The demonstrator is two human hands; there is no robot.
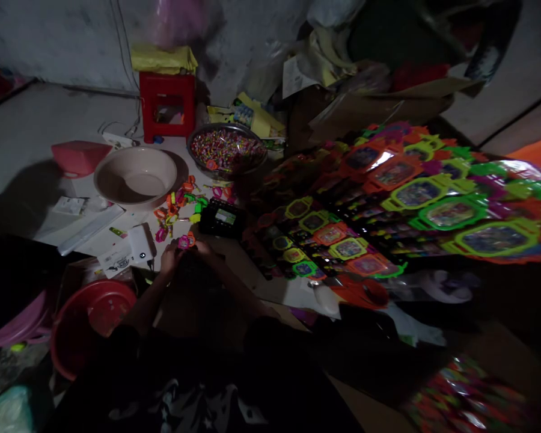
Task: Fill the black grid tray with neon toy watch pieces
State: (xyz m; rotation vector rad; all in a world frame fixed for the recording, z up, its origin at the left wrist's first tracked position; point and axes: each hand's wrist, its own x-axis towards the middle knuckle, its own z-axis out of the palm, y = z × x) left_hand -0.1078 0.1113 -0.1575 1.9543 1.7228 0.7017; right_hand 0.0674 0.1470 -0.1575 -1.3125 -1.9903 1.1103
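Note:
Both of my hands meet at the table's near edge around a small pink and orange toy watch (186,242). My left hand (169,258) is closed on its left side, and my right hand (202,249) grips it from the right. Dim light hides most of the fingers. Just beyond lies a loose pile of colourful toy watches (177,206) in orange, green, yellow and pink. Right of that pile sits a black box (222,218) with a pale label. A white power bank (140,243) rests left of my hands.
A beige basin (135,175) and a metal bowl of small candies (228,150) stand behind. Farther back is a red stool (168,107). Large watch-shaped packs (453,213) are stacked at right. A red tub (90,325) sits below the table at left.

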